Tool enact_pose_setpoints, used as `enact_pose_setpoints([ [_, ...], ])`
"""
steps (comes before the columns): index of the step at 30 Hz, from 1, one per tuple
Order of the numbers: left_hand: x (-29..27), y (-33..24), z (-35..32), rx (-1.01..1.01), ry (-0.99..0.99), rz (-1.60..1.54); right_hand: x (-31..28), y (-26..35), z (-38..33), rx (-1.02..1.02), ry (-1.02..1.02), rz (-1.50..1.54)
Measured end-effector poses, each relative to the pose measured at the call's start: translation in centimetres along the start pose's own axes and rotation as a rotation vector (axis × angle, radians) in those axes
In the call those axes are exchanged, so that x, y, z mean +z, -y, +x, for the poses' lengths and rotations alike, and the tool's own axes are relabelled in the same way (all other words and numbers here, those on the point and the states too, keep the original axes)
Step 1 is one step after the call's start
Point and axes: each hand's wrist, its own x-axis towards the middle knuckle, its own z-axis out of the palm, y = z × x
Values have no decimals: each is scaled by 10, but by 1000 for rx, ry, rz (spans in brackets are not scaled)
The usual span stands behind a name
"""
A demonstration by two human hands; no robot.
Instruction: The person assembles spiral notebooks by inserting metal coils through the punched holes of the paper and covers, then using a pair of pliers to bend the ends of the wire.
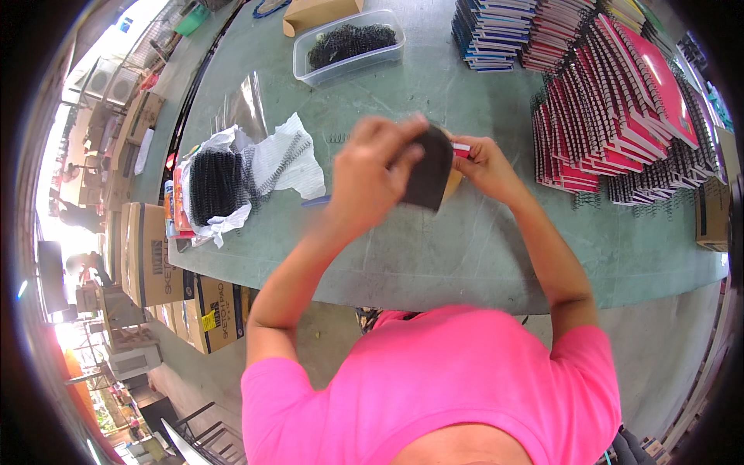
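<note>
Over the middle of the table, my left hand (368, 170) is blurred by motion. Its thumb and fingers lie against a black, flat, bent panel (428, 170), apparently the back cover of a small notebook. A red and white edge (461, 147) shows at its right side, pinched between the fingers of my right hand (486, 168). Partly hidden below the right hand is a tan, rounded thing (454, 184) that I cannot make out. Left of my left hand, a bundle of black spiral binding coils (215, 186) rests on white wrapping (298, 167). A blue, thin thing (316, 201) lies beside that hand.
A clear plastic tub (306, 74) of black coils stands at the back, near a cardboard box (319, 14). Red spiral notebooks (597, 132) are piled at the right, with blue-edged ones (494, 35) behind. Cartons (155, 260) stand by the table's (372, 271) left edge.
</note>
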Motion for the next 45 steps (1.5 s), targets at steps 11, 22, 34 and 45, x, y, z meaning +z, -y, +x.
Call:
enact_pose_setpoints([
  [11, 26, -6, -26, 193, 24, 71, 5, 5, 2, -183, -38, 80],
  [22, 34, 1, 20, 157, 275, 61, -4, -15, -12, -10, -147, -106],
  [34, 47, -7, 25, 165, 331, -131, 4, -7, -19, 34, -244, -467],
  [45, -21, -5, 38, -211, 480, -70, 1, 11, -36, -97, -319, -85],
])
